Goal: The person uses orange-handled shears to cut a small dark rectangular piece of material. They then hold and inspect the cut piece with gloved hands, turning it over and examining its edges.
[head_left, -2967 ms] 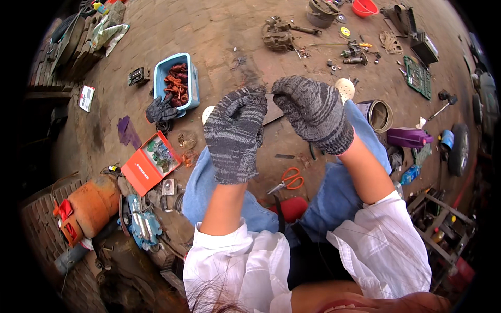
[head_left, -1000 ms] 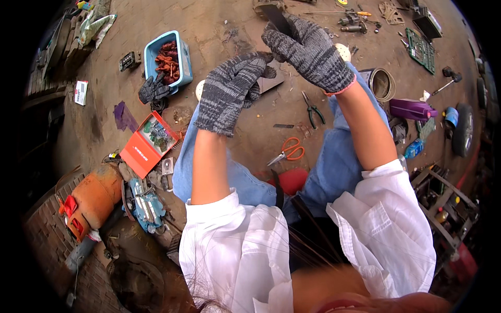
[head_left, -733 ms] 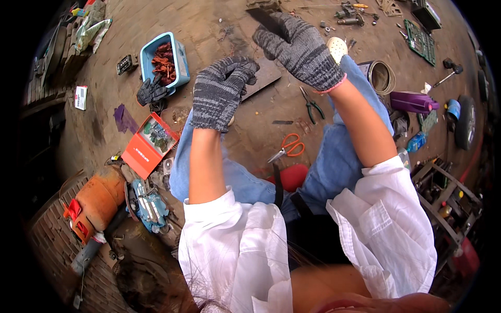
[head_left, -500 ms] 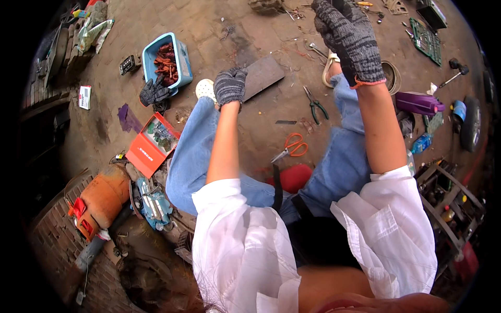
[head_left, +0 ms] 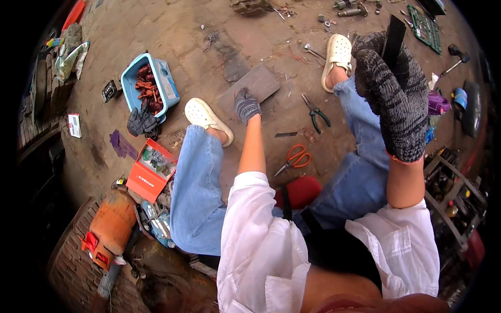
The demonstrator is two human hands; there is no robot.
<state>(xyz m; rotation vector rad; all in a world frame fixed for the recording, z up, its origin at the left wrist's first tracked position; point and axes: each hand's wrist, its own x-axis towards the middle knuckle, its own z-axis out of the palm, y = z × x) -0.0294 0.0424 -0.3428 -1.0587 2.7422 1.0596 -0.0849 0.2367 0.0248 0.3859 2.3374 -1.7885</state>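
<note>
Up at the right, my right hand, in a grey striped glove, is closed on a dark flat metal bar, held upright close to the camera. My gloved left hand lies on the near-left part of a grey metal plate on the floor between my cream clogs, its fingers fairly straight on the surface. Below the plate are pliers, a small dark strip and orange-handled scissors.
A blue tub of copper wire, a spare glove and an open orange box lie left. An orange gas cylinder is lower left. A green socket case, tyre and metal frame line the right side.
My right hand has swung right and nearer the camera with the bar. My left hand has moved away from my right and down onto the plate, reaching farther out.
</note>
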